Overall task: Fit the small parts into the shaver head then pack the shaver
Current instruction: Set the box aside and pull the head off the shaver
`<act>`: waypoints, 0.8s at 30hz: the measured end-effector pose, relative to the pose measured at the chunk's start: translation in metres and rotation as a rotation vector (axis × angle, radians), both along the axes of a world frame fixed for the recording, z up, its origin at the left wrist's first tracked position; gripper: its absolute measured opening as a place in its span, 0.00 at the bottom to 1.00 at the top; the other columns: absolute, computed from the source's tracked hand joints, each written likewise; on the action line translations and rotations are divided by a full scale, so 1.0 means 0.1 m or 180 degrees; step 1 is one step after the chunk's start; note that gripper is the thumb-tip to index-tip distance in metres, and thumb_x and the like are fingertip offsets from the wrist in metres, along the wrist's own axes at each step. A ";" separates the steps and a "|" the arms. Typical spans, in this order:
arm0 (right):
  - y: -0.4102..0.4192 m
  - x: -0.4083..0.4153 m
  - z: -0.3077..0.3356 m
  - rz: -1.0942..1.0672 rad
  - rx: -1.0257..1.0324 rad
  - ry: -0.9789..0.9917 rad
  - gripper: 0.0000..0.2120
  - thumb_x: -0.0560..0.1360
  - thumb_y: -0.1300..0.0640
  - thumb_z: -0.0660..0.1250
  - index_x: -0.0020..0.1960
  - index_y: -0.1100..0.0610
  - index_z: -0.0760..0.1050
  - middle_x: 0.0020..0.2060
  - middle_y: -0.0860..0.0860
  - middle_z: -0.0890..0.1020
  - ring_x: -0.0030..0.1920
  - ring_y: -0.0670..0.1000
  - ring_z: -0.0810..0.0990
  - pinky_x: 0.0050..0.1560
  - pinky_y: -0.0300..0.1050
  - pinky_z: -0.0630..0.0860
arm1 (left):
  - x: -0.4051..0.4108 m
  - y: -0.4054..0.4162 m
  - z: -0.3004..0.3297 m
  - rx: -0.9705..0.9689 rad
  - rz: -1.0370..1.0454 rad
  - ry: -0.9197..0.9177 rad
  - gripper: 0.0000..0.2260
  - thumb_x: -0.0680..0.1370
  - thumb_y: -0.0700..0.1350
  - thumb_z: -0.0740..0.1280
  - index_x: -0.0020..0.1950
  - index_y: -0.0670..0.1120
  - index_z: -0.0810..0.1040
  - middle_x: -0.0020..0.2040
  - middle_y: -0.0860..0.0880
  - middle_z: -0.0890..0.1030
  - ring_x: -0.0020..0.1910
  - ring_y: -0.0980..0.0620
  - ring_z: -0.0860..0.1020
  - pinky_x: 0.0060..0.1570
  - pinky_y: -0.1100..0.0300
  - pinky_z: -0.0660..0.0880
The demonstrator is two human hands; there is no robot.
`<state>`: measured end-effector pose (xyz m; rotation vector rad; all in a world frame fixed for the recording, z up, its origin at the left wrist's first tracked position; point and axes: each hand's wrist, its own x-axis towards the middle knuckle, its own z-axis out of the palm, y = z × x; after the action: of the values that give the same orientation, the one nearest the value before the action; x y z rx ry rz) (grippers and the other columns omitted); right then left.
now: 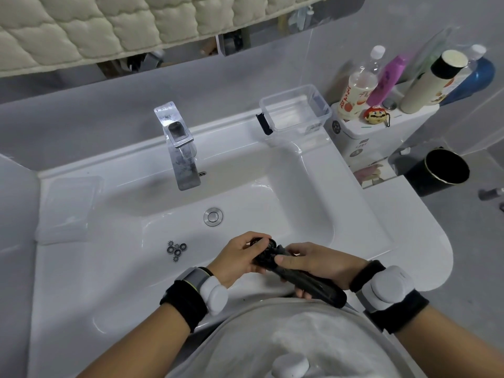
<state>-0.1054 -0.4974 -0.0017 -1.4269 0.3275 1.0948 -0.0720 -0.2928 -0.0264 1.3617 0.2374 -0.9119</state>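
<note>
The black shaver point(300, 279) is held over the near edge of the white sink point(272, 186), body angled toward the person, with the right hand point(319, 266) wrapped closed around the handle and the left hand point(240, 257) closed with curled fingers on the shaver head point(268, 251). The small parts point(176, 250), a cluster of round metal cutters and toothed blades, lie on the sink floor just left of the left hand, apart from it. Farther out stand the drain plug point(213, 216), the chrome faucet point(180, 148) and, at the back right corner, a clear plastic box point(296, 110).
</note>
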 end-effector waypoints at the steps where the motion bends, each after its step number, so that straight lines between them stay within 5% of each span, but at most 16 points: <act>1: -0.02 0.01 0.00 0.0077 -0.0077 -0.0056 0.25 0.70 0.42 0.76 0.56 0.58 0.75 0.42 0.55 0.85 0.33 0.57 0.83 0.31 0.45 0.80 | 0.00 0.00 -0.01 0.0029 0.0008 0.0004 0.09 0.80 0.44 0.66 0.57 0.41 0.80 0.49 0.42 0.81 0.39 0.48 0.82 0.36 0.59 0.79; 6: -0.09 0.03 -0.01 0.0581 -0.0693 -0.0730 0.20 0.66 0.49 0.78 0.53 0.53 0.75 0.35 0.51 0.80 0.26 0.54 0.78 0.30 0.47 0.77 | 0.00 -0.03 -0.02 0.0027 0.0073 0.0200 0.10 0.79 0.44 0.67 0.56 0.39 0.79 0.47 0.40 0.80 0.36 0.43 0.82 0.33 0.60 0.77; 13: -0.14 0.04 0.00 0.0804 -0.0849 -0.1610 0.15 0.70 0.49 0.76 0.52 0.52 0.77 0.38 0.49 0.80 0.26 0.41 0.77 0.27 0.33 0.71 | -0.01 -0.03 -0.02 -0.0032 0.0052 0.0160 0.10 0.79 0.40 0.66 0.55 0.33 0.78 0.44 0.38 0.81 0.36 0.45 0.82 0.36 0.60 0.78; 16: -0.10 -0.05 -0.05 0.0474 -0.0810 -0.1744 0.17 0.72 0.50 0.76 0.55 0.56 0.77 0.40 0.52 0.80 0.28 0.41 0.76 0.29 0.34 0.71 | 0.05 -0.03 -0.02 0.0169 0.0078 -0.0141 0.08 0.78 0.39 0.67 0.51 0.34 0.79 0.42 0.38 0.80 0.35 0.45 0.81 0.35 0.59 0.79; 19: -0.12 -0.09 -0.04 0.0623 -0.0807 -0.1954 0.16 0.72 0.54 0.76 0.57 0.54 0.78 0.38 0.42 0.80 0.33 0.39 0.77 0.35 0.31 0.72 | 0.07 -0.01 -0.01 0.0237 -0.0240 -0.0256 0.06 0.78 0.38 0.67 0.50 0.36 0.80 0.39 0.39 0.81 0.33 0.44 0.81 0.34 0.58 0.78; 24: -0.21 -0.03 0.02 0.0566 -0.0571 -0.1840 0.15 0.72 0.56 0.76 0.57 0.54 0.79 0.35 0.42 0.80 0.29 0.40 0.77 0.29 0.29 0.71 | 0.11 -0.02 0.01 0.0276 -0.0383 -0.0525 0.05 0.78 0.40 0.67 0.49 0.40 0.81 0.39 0.40 0.83 0.35 0.44 0.82 0.36 0.57 0.79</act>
<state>-0.1086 -0.5189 0.0002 -1.8872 -0.1219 0.7561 -0.0607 -0.2950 -0.0254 1.5363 0.0697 -0.8915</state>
